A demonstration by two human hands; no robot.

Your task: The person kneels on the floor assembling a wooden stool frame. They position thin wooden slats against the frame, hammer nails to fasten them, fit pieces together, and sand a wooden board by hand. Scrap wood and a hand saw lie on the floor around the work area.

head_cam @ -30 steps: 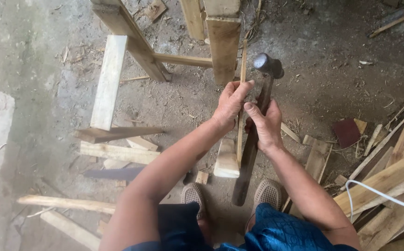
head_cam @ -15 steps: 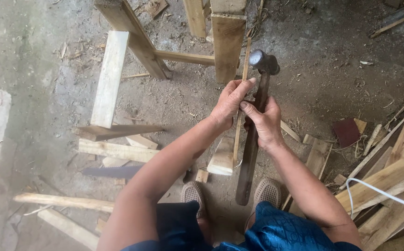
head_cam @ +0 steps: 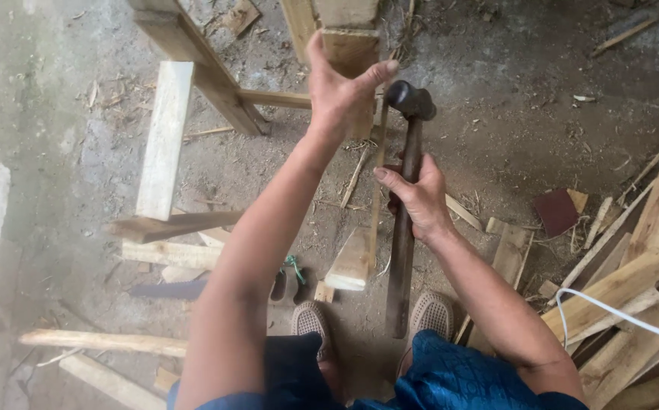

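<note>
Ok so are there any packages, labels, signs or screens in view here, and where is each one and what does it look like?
None in view: no package, label, sign or screen.
What shows instead: the right hand grips a dark hammer, the left hand is raised and open, and bare wooden offcuts lie on the dirt floor.

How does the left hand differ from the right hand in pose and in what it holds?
The left hand is raised with its fingers spread and holds nothing, while the right hand is lower and wrapped around the hammer handle. The left hand is beside the hammer's dark head; the right hand grips mid-handle. Both are bare.
</note>
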